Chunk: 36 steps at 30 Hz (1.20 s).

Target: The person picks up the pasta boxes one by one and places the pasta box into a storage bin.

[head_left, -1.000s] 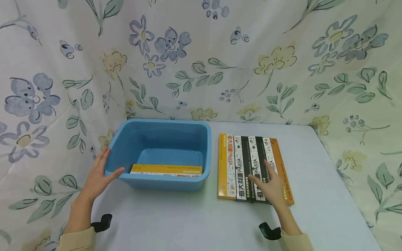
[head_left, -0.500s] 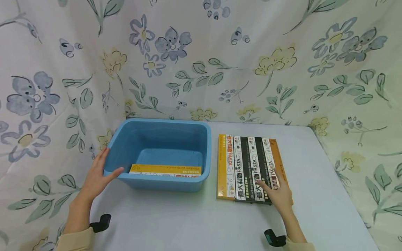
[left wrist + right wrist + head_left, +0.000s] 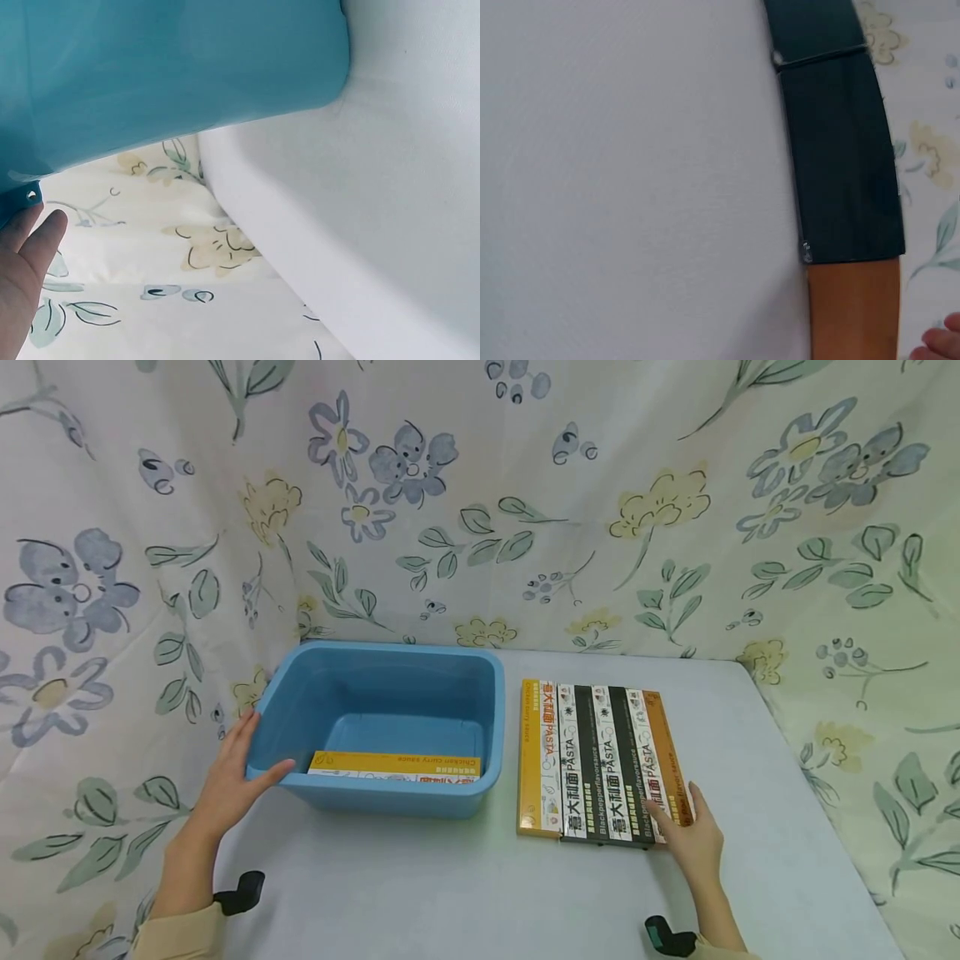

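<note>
My left hand (image 3: 227, 785) rests at the near left corner of a blue plastic bin (image 3: 390, 803), fingers extended along its outer left side and thumb by the front rim. In the left wrist view, its fingers (image 3: 46, 236) meet the rim. A yellow Chicken curry sauce pasta box (image 3: 397, 763) stands inside along the front wall. On the right, my right hand (image 3: 693, 843) is spread over the near end of the orange Crab Roe pasta box (image 3: 663, 735), thumb above its left part, fingers toward its right edge. Fingertips (image 3: 945, 341) show beside that box in the right wrist view.
Left of the orange box lie two black pasta boxes (image 3: 625, 718) and a yellow pasta box (image 3: 530, 752), side by side on the white table (image 3: 450, 885). Floral curtains (image 3: 480, 485) hang close behind and at both sides. A black wrist camera (image 3: 242, 893) sits by the left sleeve.
My right hand has moved right and toward me, from over the black boxes to the near end of the orange box. My left hand, the bin and the boxes stay in place.
</note>
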Motion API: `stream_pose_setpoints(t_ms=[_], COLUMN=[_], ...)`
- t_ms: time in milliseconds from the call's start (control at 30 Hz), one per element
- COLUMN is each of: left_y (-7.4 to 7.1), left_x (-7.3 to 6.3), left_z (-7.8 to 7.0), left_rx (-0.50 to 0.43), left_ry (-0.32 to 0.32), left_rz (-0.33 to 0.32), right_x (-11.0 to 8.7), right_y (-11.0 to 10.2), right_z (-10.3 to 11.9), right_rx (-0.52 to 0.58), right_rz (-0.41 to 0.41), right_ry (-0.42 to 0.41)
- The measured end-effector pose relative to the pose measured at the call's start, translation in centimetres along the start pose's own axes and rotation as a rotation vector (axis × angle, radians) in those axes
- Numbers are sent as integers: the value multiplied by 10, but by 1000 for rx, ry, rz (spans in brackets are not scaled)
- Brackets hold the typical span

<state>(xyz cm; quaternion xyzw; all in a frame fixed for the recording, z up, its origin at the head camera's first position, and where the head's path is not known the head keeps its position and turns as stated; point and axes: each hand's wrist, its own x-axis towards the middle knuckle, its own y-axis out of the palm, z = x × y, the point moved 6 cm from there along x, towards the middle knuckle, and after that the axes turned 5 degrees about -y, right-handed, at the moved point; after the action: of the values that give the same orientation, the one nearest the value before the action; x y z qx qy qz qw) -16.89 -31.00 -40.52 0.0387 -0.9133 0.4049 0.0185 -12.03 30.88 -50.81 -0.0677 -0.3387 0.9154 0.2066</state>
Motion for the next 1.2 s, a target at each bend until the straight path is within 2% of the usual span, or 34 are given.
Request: stream_pose_setpoints(t_ms=[200,433,633,933,1200], left_y=[0,0,-1,0,0], left_x=[0,0,1,0,0], left_z=[1,0,0,0,0], left_rx=[0,-1,-3,13,11], left_ry=[-4,0,9,-5,-12], left_rz=[-3,-1,-8,-12,-5], right_x=[2,4,9,14,18], right_y=[3,6,6,6,8], right_z=[-9,-12,-12,-12,-14], right_rx=[-23,-31,-45,-106,-166], right_rz=[-44,-56,-22,-15,63], right_ry=[29,41,81,105,117])
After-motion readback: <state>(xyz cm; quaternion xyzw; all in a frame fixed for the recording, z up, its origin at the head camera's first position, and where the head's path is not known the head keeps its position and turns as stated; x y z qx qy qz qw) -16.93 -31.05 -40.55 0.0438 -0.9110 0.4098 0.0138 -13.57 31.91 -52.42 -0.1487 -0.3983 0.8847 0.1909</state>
